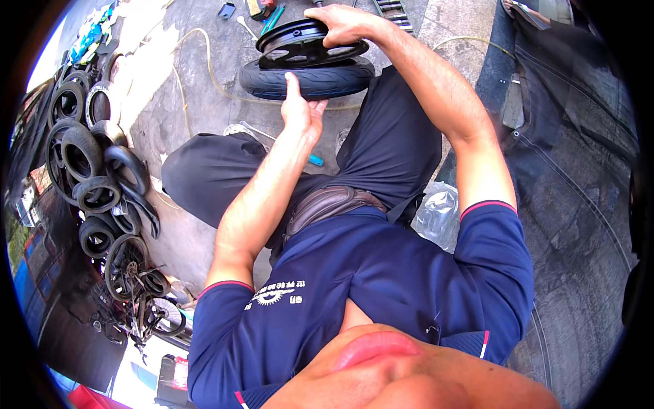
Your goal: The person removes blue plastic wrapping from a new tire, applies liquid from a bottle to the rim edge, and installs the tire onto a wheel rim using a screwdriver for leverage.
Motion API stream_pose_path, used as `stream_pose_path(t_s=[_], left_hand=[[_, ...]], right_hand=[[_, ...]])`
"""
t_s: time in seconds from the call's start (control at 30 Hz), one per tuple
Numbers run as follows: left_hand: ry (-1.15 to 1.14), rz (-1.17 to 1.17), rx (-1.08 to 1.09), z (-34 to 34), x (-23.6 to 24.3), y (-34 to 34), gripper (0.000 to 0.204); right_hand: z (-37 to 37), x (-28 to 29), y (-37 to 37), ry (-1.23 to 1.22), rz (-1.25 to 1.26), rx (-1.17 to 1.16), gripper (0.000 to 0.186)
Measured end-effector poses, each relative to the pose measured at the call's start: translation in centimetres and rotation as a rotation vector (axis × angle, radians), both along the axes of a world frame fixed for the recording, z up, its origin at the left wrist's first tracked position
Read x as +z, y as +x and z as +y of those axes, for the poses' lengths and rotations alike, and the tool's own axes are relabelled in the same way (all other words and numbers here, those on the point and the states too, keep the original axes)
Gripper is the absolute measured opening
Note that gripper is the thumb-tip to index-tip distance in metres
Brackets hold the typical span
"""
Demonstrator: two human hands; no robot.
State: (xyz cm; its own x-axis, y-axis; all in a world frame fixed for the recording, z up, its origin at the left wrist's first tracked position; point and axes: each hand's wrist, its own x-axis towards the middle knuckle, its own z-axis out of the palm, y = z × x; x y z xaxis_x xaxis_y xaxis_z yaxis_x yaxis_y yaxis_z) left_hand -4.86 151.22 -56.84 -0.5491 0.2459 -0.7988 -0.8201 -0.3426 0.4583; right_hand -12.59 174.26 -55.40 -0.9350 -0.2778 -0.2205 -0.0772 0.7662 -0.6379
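Note:
A black wheel rim (281,42) with spokes sits tilted on top of a black tyre (259,82), both in front of my knees. My right hand (345,24) grips the far right edge of the rim, thumb on the near side. From below, my left hand (302,114) holds the near side of the tyre, its thumb up against the tread and the other fingers partly hidden under it. Whether the rim's lower edge lies inside the tyre's opening, I cannot tell.
Many used tyres (82,153) lie heaped at the left, with bicycle parts (146,313) nearer. A spanner (246,27), turquoise-handled tools (272,19) and a socket set (394,13) lie beyond the wheel. A pale hose (208,58) crosses the floor. A clear plastic bag (437,215) is by my right hip.

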Motion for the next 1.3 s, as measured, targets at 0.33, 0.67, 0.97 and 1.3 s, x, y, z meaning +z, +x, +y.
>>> stream_pose_path(t_s=[0.33, 0.67, 0.97, 1.3], left_hand=[[-0.138, 0.071, -0.202, -0.4, -1.3, 4.3, 0.084], [-0.105, 0.037, -0.171, 0.6, -0.8, 4.8, 0.083], [-0.095, -0.192, -0.430, -2.3, 1.4, 1.4, 0.084], [-0.823, 1.418, -0.662, 0.8, 0.4, -11.6, 0.029]], right_hand=[[-0.9, -6.0, 1.9, -0.023, 0.174, -0.067, 0.060], [0.2, -5.8, 4.1, -0.136, 0.164, -0.146, 0.067], [-1.0, -4.6, 5.0, -0.060, 0.106, -0.095, 0.072], [-2.4, -5.3, 4.0, -0.084, 0.210, -0.124, 0.051]])
